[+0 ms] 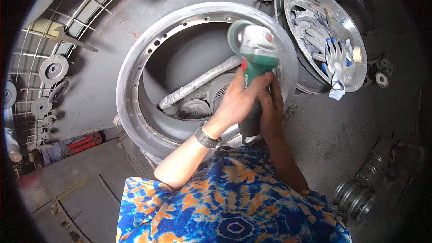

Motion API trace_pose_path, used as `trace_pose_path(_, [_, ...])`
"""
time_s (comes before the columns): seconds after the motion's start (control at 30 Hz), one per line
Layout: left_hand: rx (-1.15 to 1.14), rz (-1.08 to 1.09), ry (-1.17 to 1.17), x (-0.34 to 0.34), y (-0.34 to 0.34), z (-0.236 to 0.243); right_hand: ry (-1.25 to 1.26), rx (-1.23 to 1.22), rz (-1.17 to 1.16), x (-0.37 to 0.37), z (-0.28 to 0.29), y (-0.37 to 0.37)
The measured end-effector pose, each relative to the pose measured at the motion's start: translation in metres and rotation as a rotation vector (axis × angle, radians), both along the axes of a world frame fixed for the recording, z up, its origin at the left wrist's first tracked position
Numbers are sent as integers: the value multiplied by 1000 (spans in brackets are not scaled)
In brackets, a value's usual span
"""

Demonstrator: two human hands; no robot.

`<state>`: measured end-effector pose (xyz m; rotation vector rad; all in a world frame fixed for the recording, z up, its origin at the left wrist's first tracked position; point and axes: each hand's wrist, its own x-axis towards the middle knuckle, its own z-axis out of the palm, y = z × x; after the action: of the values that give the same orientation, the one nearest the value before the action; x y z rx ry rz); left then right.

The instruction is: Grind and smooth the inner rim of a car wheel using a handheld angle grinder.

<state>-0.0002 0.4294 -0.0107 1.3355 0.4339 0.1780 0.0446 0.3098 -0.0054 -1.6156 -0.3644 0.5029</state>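
An angle grinder [258, 60] with a green body and a silver head is over the right side of a large metal wheel rim [128, 78]. My left hand [235, 103], with a dark watch at its wrist, closes round the grinder's body. My right hand [271, 108] wraps it from the other side. The grinder's disc [234, 38] faces left, toward the ring's opening; the head is blurred, and I cannot tell whether the disc touches metal. Inside the ring lie a dusty rod [198, 82] and a round slotted part [219, 92].
A metal dish [358, 81] at the far right holds dusty gloves, with a white-and-blue glove [335, 58] on top. A wire rack [29, 69] with abrasive discs [54, 69] curves along the left. Stacked metal rings [353, 199] lie at the lower right.
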Motion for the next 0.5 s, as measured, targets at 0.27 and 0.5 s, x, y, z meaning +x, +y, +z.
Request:
trace_pose_path(0.27, [76, -15, 105, -4, 4, 9, -92, 13, -85, -7, -11, 2])
trace_pose_path(0.5, [-78, 296, -182, -50, 21, -4, -321, 3, 330, -9, -11, 35])
